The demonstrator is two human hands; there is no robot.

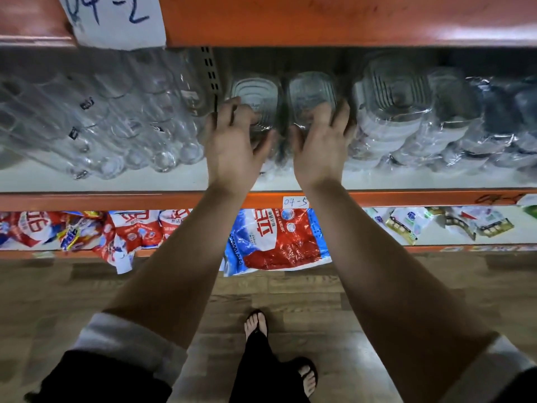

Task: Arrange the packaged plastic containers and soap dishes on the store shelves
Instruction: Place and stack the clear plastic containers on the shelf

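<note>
Both hands are on the middle shelf [174, 178]. The left hand [235, 141] curls its fingers [232, 107] round the left pack of containers [257, 93]. The right hand [319, 149] wraps spread fingers [338, 117] round the right pack of containers [312, 87]. The two packs sit side by side between the hands.

Each rounded-rectangular face looks out toward the person. The pack's long axis seems to run back into the shelf, though its depth is hidden.

The film is slick, so a pack could slide out of the fingers. A sideways shove could knock the slotted upright [210, 74] and clear tumblers [116, 126] just left of the left fingers. It could also topple the larger wrapped containers [392, 112] just right of the right fingers.
</note>
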